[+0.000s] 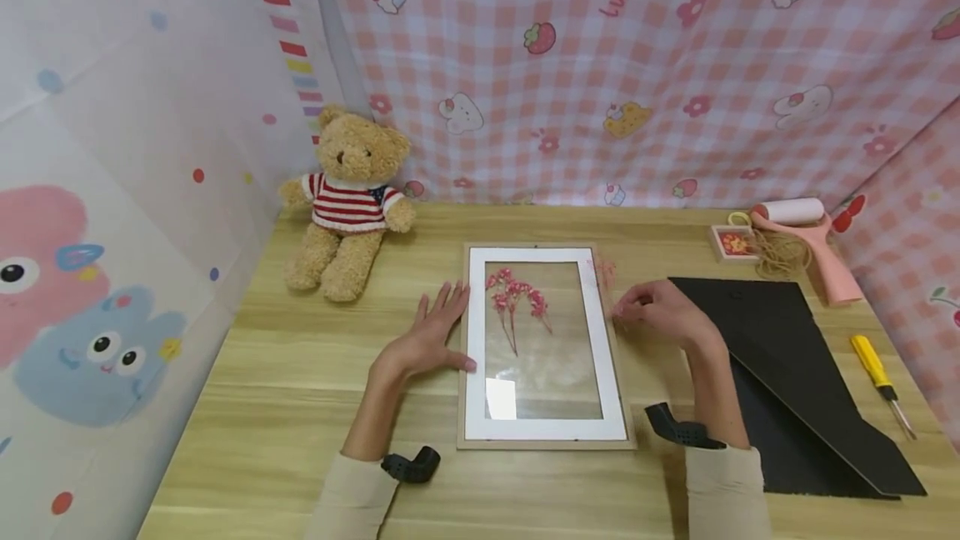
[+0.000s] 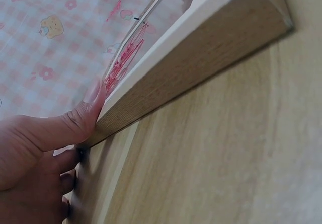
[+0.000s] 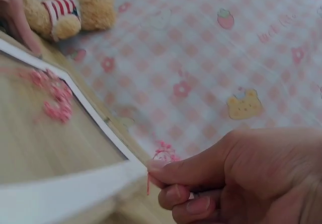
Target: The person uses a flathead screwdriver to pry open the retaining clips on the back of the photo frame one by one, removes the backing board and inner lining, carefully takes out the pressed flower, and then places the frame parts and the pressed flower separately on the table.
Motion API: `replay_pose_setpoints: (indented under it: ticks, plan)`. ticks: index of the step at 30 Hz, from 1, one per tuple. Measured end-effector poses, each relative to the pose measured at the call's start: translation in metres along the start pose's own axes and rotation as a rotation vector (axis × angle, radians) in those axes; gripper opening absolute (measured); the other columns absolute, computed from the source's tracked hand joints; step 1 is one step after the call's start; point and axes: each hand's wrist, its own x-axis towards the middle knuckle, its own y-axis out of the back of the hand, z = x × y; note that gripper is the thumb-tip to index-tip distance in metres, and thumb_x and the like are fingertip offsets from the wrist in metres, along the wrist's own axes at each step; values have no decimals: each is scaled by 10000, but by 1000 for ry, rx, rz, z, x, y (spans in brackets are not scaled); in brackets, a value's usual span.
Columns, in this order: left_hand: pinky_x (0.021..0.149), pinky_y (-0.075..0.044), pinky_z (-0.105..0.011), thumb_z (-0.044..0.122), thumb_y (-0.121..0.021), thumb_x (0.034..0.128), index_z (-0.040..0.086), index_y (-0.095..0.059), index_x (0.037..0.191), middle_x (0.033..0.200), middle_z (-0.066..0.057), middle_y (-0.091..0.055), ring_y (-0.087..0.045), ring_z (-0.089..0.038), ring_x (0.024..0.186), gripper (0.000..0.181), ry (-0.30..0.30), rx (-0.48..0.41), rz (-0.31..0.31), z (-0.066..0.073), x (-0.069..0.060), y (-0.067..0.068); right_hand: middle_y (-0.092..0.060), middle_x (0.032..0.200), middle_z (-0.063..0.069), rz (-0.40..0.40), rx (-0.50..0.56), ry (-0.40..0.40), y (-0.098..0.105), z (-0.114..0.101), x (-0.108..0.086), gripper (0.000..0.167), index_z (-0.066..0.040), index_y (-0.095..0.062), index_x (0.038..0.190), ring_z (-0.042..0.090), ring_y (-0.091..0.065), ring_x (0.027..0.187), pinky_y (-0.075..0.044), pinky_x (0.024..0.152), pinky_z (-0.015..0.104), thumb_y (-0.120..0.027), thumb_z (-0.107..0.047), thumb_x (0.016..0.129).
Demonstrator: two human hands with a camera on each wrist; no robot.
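Pink flower sprig (image 3: 166,154) pinched in my right hand (image 1: 663,312), beside rectangular white-bordered wooden frame (image 1: 546,430). Left hand (image 1: 426,342) spread, touching frame's left edge.

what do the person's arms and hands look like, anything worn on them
The left sleeve and right sleeve are plain beige. Near each cuff sits a bent black device. The left hand and right hand show no gloves or rings.

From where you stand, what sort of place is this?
Most likely a small craft corner: pink flower sprigs lie within a picture frame, with tan twine and a yellow-handled screwdriver on the same wood-grain tabletop.
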Motion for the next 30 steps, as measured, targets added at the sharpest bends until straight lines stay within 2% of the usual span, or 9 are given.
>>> replay_pose_setpoints:
  ticks: [4,8,12,18,21,25,27,30]
  plan:
    - [1338,203,-575,245,-911,874,13,-37,1752,1822,-234,17,151,-400,1698,1261,-12,-12,1,2,-1,2,-545,768,0,23,40,-15,24,9,6,271,145,-716,1199,133,-449,680,-397,626,318,-590,-79,1111]
    - [1339,202,-574,271,-908,885,14,-43,1755,1825,-233,13,153,-394,1699,1253,-19,-13,0,2,-1,2,-453,681,-46,16,73,-39,50,19,18,299,173,-682,1236,100,-374,583,-369,604,309,-563,-78,1123]
    - [1339,206,-566,274,-913,882,26,-35,1757,1828,-217,24,161,-380,1700,1265,-14,-9,-1,-3,1,0,-551,719,-51,12,64,-49,79,33,31,277,163,-701,1187,80,-439,609,-392,596,274,-560,-68,1127]
    - [1339,211,-556,262,-918,877,43,-13,1759,1833,-186,37,175,-357,1701,1282,7,6,-8,-6,4,-2,-687,783,-59,33,-51,-87,112,53,43,284,170,-723,1166,49,-585,676,-488,593,234,-605,-85,1118]
    - [1339,209,-560,261,-913,885,44,-11,1759,1835,-182,35,176,-356,1701,1274,13,1,-10,-6,4,-2,-728,819,-53,33,-84,-94,121,61,48,295,200,-714,1161,39,-627,698,-542,612,232,-617,-75,1113]
    - [1338,214,-557,260,-906,892,34,-8,1756,1833,-188,36,179,-359,1700,1266,15,-1,-12,-3,2,-1,-696,770,-29,37,-131,-87,127,65,54,288,219,-713,1120,64,-585,652,-514,586,237,-607,-49,1106]
    - [1340,214,-544,263,-900,898,43,-2,1757,1835,-177,37,180,-349,1701,1262,22,2,-17,0,1,-1,-652,718,-17,45,-165,-92,128,66,57,276,203,-722,1075,85,-538,615,-465,558,239,-600,-45,1098]
    - [1341,208,-554,240,-897,902,28,-10,1755,1833,-197,32,173,-364,1700,1248,25,4,-21,4,0,2,-598,655,-18,54,-216,-108,131,66,63,263,119,-732,937,101,-497,581,-422,545,252,-631,-77,1079]
